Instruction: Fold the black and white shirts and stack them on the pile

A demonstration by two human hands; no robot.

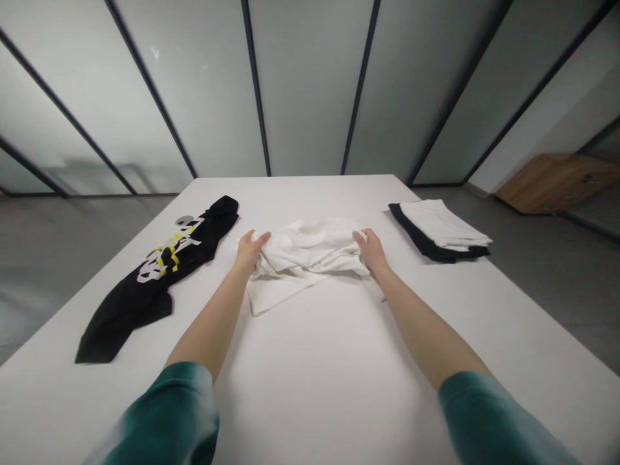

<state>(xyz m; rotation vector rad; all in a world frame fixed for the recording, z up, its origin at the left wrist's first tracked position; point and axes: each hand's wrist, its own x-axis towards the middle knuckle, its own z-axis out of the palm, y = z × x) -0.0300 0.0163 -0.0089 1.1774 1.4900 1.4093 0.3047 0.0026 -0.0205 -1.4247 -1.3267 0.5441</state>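
A crumpled white garment [312, 248], whose exact kind I cannot make out, lies bunched across the middle of the white table. My left hand [250, 252] grips its left side, thumb on top and fingers out of sight beneath the cloth. At the right side, my right hand [372, 250] pinches the fabric in the same manner. Loose corners of the cloth spread toward me below both hands, and folds hide much of its shape.
To the left lies a black garment [140, 303] with white and yellow print. Folded white cloth [440, 223] rests on folded black cloth [416, 239] at the right. Frosted glass panels [310, 84] stand behind the table [310, 387]; a wooden cabinet [557, 184] is far right.
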